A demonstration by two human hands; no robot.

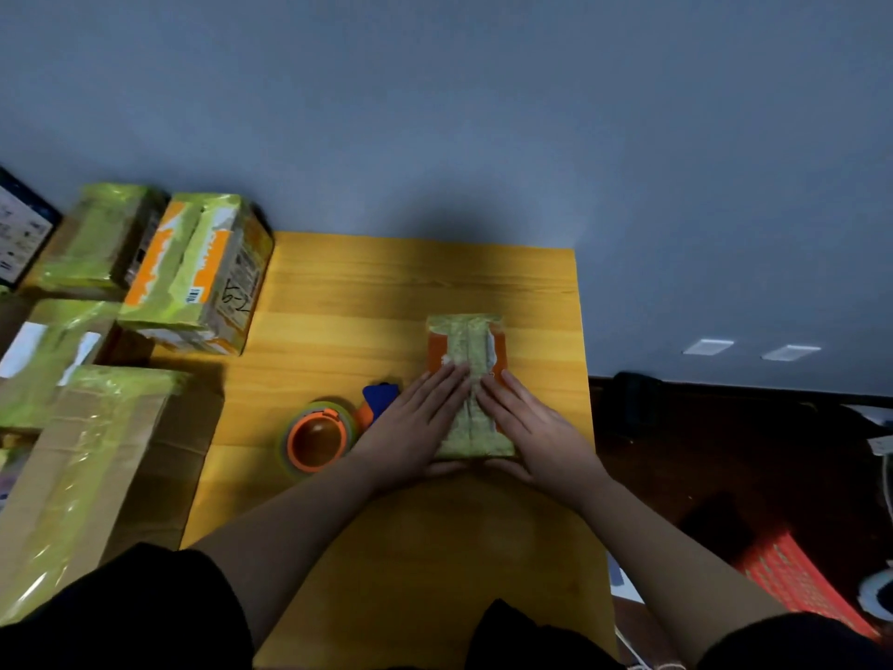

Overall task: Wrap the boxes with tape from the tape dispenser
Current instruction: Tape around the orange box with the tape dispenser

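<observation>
On counter [338, 302], centre: orange box [466, 379], green-taped lengthwise. Left hand [415, 423] and right hand [536, 427] press flat on it, grip open, fingers straight, thumbs at near edge. Tape dispenser [321, 440] just left. Taped boxes [193, 273] stacked far left.

Your small orange box [468, 374] lies flat at mid worktop, greenish tape running lengthwise along its top. The orange-and-blue tape dispenser [321, 437] lies just to its left.
</observation>
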